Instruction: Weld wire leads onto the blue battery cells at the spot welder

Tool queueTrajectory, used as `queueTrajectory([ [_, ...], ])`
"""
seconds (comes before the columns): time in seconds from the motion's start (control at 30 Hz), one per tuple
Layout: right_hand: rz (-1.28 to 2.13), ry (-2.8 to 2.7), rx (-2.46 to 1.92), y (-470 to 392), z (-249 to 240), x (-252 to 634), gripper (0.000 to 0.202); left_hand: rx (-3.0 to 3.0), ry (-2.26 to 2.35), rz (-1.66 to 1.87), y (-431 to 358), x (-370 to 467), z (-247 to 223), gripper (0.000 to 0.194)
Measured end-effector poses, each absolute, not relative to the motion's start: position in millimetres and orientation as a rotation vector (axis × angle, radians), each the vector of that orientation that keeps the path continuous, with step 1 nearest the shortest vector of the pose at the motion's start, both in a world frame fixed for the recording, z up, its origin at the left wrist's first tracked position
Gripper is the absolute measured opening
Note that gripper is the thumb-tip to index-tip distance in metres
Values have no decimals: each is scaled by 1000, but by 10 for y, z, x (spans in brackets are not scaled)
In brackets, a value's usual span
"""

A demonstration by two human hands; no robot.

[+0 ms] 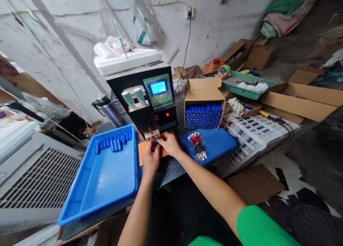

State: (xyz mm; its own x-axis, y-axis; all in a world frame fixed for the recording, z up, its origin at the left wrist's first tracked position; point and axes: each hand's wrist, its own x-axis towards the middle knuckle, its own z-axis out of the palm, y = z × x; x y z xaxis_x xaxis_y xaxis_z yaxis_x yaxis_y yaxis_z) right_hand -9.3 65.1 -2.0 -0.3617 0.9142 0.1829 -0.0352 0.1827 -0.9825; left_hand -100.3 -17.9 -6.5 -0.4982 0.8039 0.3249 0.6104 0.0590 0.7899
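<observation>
Both of my hands are at the front of a black spot welder [166, 122] with a lit screen, close under its two copper electrode pins [150, 131]. My left hand [150, 158] is closed around a blue battery cell [154, 143], of which only a small part shows between the fingers. My right hand [170, 144] pinches at the same spot from the right; what its fingertips hold is hidden. Below the hands lies an orange board [141, 153]. Red and black wire leads [197, 146] with metal ends lie bunched on a blue pad [219, 142] to the right.
A blue tray [107, 178] on the left holds several blue cells [115, 143]. An open carton [205, 87] packed with blue cells stands right of the welder. A steel flask [108, 110] stands behind the tray. Farther right are a green tray [249, 85] and a white plastic crate [249, 131].
</observation>
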Motion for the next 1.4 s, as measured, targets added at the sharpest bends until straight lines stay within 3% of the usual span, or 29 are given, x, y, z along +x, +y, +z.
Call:
queueTrajectory([
  [0.57,1280,-1711,-788,660,-117,222,24,1447,2082,1427,-175,-1003,-36,26],
  [0.9,1289,-1762,-814,751,-168,96,7,1484,1955,1457,-159,-1042,-28,29],
  [1.13,1292,-1695,-789,722,-96,185,22,1447,1866,1493,-155,-1049,-3,32],
  [1.4,1354,-1656,-762,706,-72,215,24,1404,1840,1550,-196,-1000,41,39],
])
